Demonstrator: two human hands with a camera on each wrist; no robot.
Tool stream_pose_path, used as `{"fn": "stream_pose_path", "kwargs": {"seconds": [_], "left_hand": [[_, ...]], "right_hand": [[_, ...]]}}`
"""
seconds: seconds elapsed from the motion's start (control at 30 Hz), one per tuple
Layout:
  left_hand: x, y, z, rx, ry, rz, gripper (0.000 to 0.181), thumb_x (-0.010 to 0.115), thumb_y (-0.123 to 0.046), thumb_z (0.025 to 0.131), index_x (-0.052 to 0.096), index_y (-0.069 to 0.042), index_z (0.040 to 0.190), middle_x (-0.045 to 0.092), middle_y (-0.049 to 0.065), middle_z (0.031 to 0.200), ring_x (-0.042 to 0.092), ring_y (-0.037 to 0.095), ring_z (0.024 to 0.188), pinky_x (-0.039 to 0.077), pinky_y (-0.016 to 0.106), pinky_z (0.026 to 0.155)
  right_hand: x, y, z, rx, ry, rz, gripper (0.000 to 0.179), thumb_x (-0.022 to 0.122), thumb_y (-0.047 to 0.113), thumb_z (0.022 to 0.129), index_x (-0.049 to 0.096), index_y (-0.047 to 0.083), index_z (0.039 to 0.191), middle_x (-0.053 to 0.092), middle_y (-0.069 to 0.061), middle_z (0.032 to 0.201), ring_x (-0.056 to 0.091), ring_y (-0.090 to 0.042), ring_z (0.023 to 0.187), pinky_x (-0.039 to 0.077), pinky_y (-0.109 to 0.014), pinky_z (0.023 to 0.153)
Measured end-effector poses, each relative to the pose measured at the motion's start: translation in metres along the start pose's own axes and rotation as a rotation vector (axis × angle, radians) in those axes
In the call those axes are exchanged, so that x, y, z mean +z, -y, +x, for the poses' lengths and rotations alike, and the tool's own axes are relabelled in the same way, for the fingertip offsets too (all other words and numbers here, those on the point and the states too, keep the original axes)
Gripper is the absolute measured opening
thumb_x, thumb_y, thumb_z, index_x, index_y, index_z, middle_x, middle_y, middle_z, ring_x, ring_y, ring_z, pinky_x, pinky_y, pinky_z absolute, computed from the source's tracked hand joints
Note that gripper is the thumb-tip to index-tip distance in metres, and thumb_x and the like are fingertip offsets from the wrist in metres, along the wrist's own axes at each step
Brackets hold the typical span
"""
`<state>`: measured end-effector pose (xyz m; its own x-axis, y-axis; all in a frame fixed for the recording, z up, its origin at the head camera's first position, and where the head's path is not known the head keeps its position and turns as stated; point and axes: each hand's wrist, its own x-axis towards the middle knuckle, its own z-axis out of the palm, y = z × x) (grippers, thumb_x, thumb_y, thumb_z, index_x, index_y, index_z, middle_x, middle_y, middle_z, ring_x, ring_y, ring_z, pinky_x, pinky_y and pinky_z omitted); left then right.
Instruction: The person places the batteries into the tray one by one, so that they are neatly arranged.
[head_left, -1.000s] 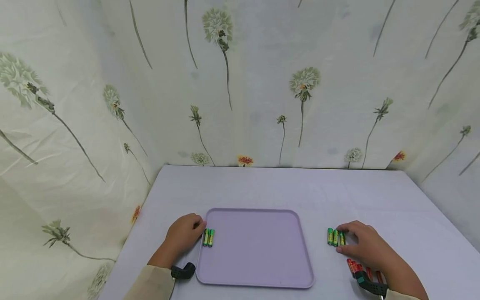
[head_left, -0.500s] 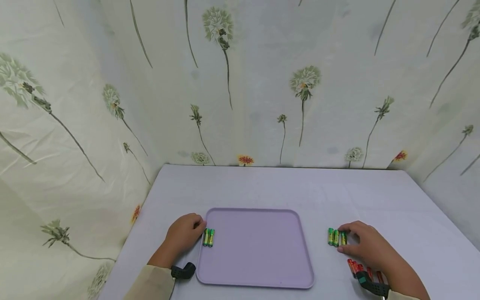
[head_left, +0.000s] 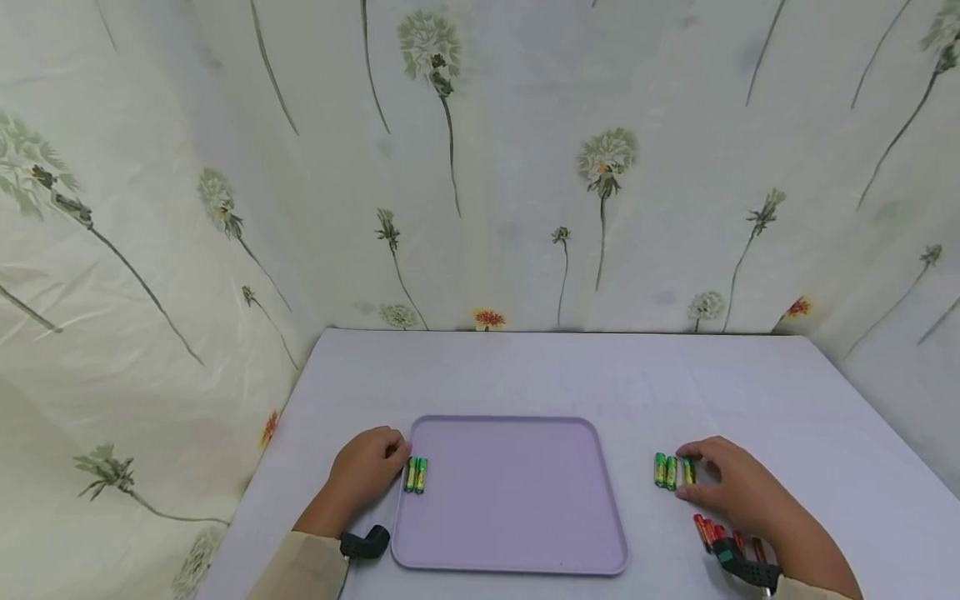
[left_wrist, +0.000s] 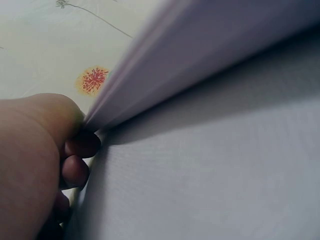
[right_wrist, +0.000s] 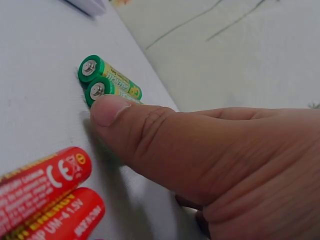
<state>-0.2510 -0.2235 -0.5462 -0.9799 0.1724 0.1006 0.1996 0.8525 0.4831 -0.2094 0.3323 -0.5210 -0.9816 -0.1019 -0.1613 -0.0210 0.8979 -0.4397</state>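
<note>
My right hand pinches a green battery by its ends, between thumb and finger, at the right of the table. A small gap lies between it and two more green batteries, side by side on its left. The right wrist view shows that pair of green batteries just past the thumb, which hides the held one. My left hand grips the left rim of the lilac tray with curled fingers. Two green batteries lie together inside the tray against that rim.
Several red batteries lie under the right wrist, partly covered by a black wrist camera. A white cloth covers the table. Floral curtain hangs along the back and sides.
The pinched green battery has shifted slightly right, opening a gap from the other two. The right hand moved with it. The left hand and tray stay put.
</note>
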Motion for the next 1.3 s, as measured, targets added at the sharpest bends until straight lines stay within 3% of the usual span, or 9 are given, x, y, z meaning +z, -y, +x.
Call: {"fn": "stream_pose_path", "kwargs": {"seconds": [0.37, 0.6, 0.97, 1.3], "left_hand": [[-0.001, -0.001, -0.001, 0.005, 0.003, -0.013, 0.032, 0.064, -0.033, 0.104, 0.058, -0.025, 0.074, 0.052, -0.008, 0.075, 0.047, 0.011, 0.067, 0.038, 0.031, 0.063], [0.000, 0.000, -0.002, 0.003, 0.009, -0.004, 0.034, 0.064, -0.034, 0.104, 0.056, -0.025, 0.072, 0.051, -0.007, 0.074, 0.046, 0.011, 0.066, 0.038, 0.030, 0.062], [-0.002, -0.001, 0.000, 0.019, -0.002, -0.003, 0.031, 0.065, -0.033, 0.104, 0.058, -0.026, 0.074, 0.051, -0.008, 0.075, 0.047, 0.010, 0.068, 0.039, 0.031, 0.063], [-0.001, 0.000, 0.000, 0.009, 0.003, -0.011, 0.030, 0.065, -0.033, 0.103, 0.058, -0.026, 0.075, 0.052, -0.008, 0.074, 0.047, 0.010, 0.067, 0.039, 0.030, 0.063]], "right_hand": [[-0.003, 0.001, 0.000, 0.015, 0.031, 0.041, 0.079, 0.084, 0.061, 0.078, 0.064, 0.013, 0.137, 0.054, -0.024, 0.146, 0.049, -0.049, 0.134, 0.040, -0.072, 0.105], [-0.005, 0.006, 0.000, 0.002, 0.005, 0.022, 0.077, 0.084, 0.060, 0.079, 0.064, 0.014, 0.137, 0.054, -0.024, 0.147, 0.046, -0.052, 0.132, 0.041, -0.073, 0.100], [-0.004, 0.031, 0.008, -0.110, -0.117, -0.010, 0.067, 0.088, 0.046, 0.081, 0.066, 0.010, 0.133, 0.059, -0.022, 0.140, 0.049, -0.051, 0.126, 0.042, -0.072, 0.098], [0.002, 0.065, 0.016, -0.163, -0.092, -0.012, 0.063, 0.085, 0.046, 0.085, 0.065, 0.014, 0.135, 0.060, -0.013, 0.139, 0.048, -0.044, 0.130, 0.045, -0.065, 0.100]]}}
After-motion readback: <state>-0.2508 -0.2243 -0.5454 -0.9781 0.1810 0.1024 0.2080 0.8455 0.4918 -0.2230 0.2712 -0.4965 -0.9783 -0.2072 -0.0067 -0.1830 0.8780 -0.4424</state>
